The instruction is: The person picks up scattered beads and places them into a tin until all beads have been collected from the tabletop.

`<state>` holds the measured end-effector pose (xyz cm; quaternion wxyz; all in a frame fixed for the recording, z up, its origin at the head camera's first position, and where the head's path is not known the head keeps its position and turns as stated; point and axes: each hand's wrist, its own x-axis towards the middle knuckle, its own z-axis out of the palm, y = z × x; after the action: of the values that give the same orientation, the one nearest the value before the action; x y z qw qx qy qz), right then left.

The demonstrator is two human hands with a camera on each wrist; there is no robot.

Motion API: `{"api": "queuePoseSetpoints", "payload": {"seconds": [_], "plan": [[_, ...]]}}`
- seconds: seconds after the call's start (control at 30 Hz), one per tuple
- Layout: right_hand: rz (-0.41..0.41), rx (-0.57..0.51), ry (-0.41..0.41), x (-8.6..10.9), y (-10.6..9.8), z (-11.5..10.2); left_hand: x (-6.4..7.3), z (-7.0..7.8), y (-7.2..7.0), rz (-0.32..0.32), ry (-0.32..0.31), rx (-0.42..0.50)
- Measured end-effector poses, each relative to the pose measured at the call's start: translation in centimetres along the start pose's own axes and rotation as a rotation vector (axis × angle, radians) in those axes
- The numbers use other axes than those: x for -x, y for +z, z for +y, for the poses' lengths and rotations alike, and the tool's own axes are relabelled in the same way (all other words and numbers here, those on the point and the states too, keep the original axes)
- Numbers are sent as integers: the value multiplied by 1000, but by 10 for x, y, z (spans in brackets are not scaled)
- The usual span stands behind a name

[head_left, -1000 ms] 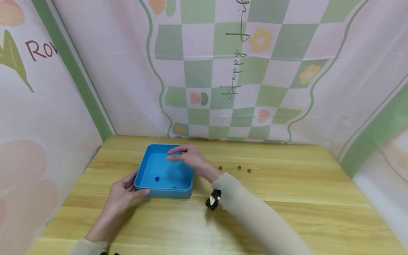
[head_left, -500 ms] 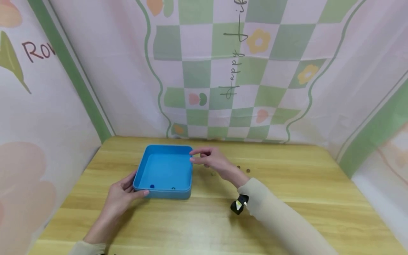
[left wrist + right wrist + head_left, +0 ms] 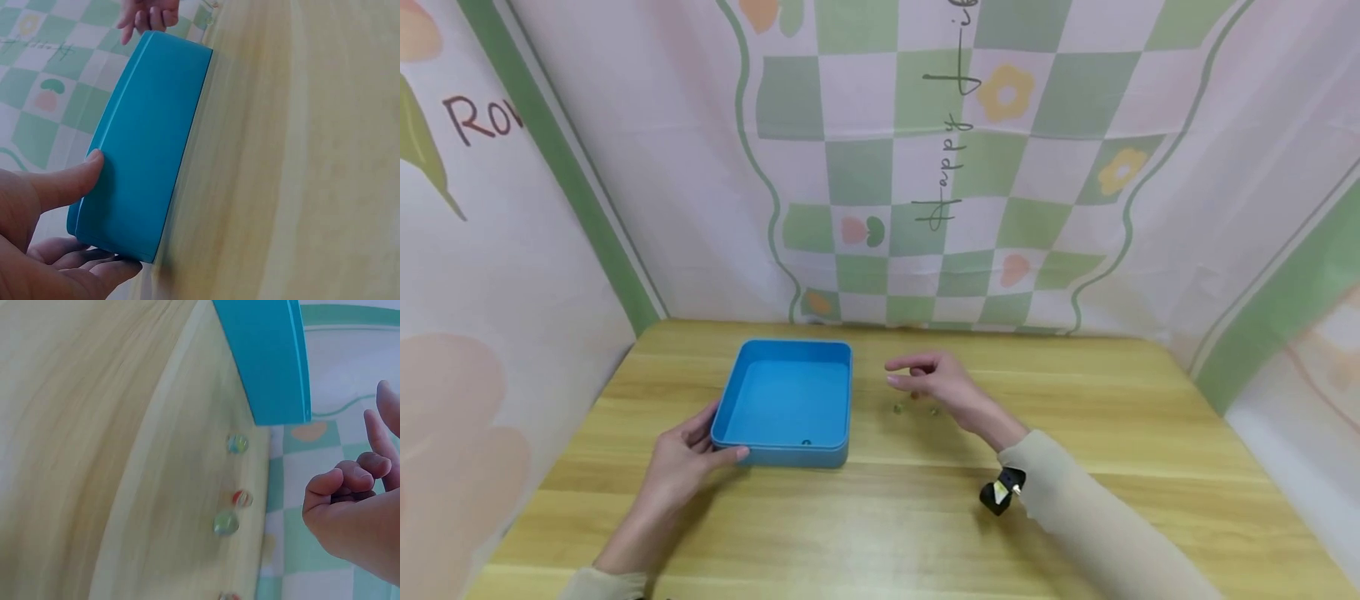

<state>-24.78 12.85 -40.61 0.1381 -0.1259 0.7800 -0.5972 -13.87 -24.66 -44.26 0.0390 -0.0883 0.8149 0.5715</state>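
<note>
A square blue open box (image 3: pixel 790 400) stands on the wooden table at left. My left hand (image 3: pixel 681 467) holds its near left corner, thumb on the front wall and fingers around the side (image 3: pixel 109 265). Inside, a small marble (image 3: pixel 807 442) shows just above the front rim. My right hand (image 3: pixel 943 385) hovers right of the box, above several glass marbles on the table. Its index finger and thumb reach out apart with nothing between them, while the other fingers are curled. In the right wrist view are a yellow-green marble (image 3: pixel 237 443), a red-and-clear marble (image 3: pixel 242 499) and a green marble (image 3: pixel 225 522).
Another reddish marble (image 3: pixel 229 596) is cut off at the bottom of the right wrist view. Behind the table (image 3: pixel 1075 467) hangs a checked, patterned curtain (image 3: pixel 940 167). A black device (image 3: pixel 1000 492) is strapped at my right wrist.
My right hand has moved from over the box rightward to above the marbles. The blue marble in the box has rolled toward the front wall and out of sight. My left hand keeps its hold.
</note>
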Motion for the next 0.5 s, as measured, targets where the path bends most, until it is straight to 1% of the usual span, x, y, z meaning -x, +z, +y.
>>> {"api": "queuePoseSetpoints", "payload": {"seconds": [0.3,0.5], "plan": [[61,-2,16,12,-23,17,1,1,-1,1,7,-9],[112,25,34,19,-42,22,0,0,-1,-2,5,4]]}}
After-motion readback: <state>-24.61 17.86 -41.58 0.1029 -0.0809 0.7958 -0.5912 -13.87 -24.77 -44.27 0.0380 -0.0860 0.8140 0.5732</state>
